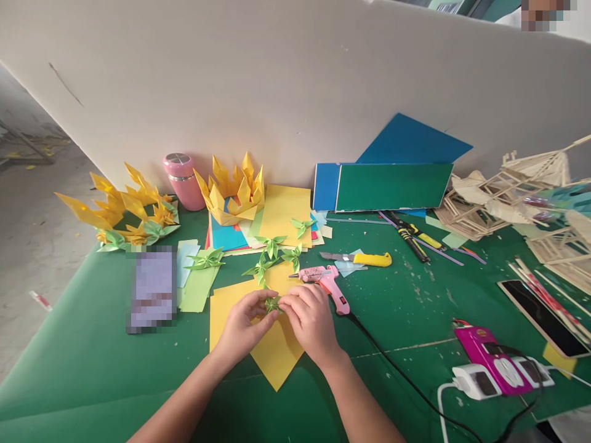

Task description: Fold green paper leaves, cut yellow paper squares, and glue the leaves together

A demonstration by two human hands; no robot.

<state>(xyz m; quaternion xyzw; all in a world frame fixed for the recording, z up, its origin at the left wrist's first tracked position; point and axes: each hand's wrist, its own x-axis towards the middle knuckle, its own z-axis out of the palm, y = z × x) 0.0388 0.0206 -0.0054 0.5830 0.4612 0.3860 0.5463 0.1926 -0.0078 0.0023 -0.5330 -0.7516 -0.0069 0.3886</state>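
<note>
A small green folded paper flower (272, 304) is pinched between the fingertips of my left hand (247, 325) and my right hand (310, 320). Both hands hover over yellow paper sheets (277, 363); my fingers partly cover the flower. Just beyond my right hand lies a pink glue gun (323, 278), its nozzle pointing left. Several finished green paper flowers (262, 268) sit on the table past my fingertips. Behind the glue gun is a yellow utility knife (369, 259) with its blade out, on light blue scraps.
Yellow paper crowns (235, 197) and a pink flask (183, 181) stand at the back left. A blurred rectangular object (152, 289) lies left. At right are wooden stick models (489, 197), a phone (540, 317) and a magenta power strip (480, 347). The glue gun's black cord (392, 354) crosses the table.
</note>
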